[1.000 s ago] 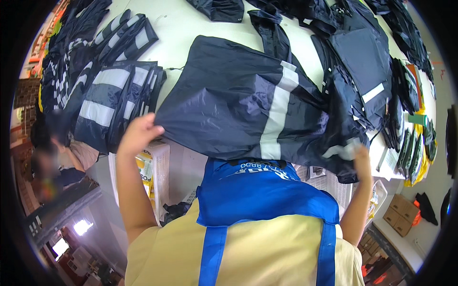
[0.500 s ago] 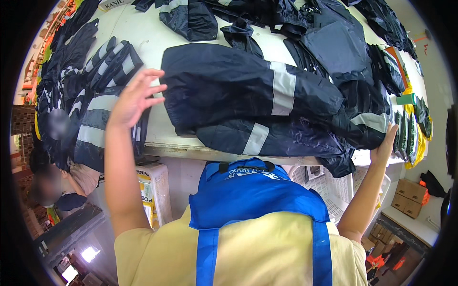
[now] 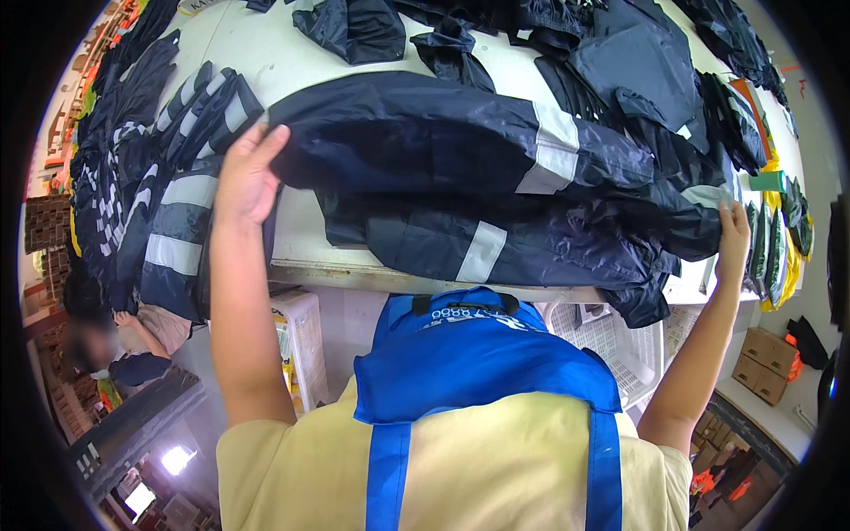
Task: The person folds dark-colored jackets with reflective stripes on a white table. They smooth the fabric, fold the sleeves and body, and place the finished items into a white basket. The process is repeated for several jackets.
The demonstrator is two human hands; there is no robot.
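Note:
A dark navy garment (image 3: 398, 133) with pale grey bands stretches across the front of the table between my hands. Its full shape is folded over, so I cannot tell whether it is trousers or a jacket. My left hand (image 3: 250, 173) pinches the wide left end, thumb on top, and holds it raised off the table. At the right end, my right hand (image 3: 733, 239) grips the cloth beside a grey band. Beneath the lifted length, another dark banded section (image 3: 425, 243) lies along the table edge, a bunched end hanging over it.
More dark garments (image 3: 629, 62) cover the far side of the white table (image 3: 239, 40). A banded stack (image 3: 177, 221) lies left; packed dark items (image 3: 766, 248) and a green roll (image 3: 767, 181) sit right. White plastic baskets (image 3: 620, 354) stand below. Another person (image 3: 146, 336) is at lower left.
My left hand has closed on the garment's left end and raised it, so the upper length bows upward. My right hand keeps hold and has shifted slightly right and up.

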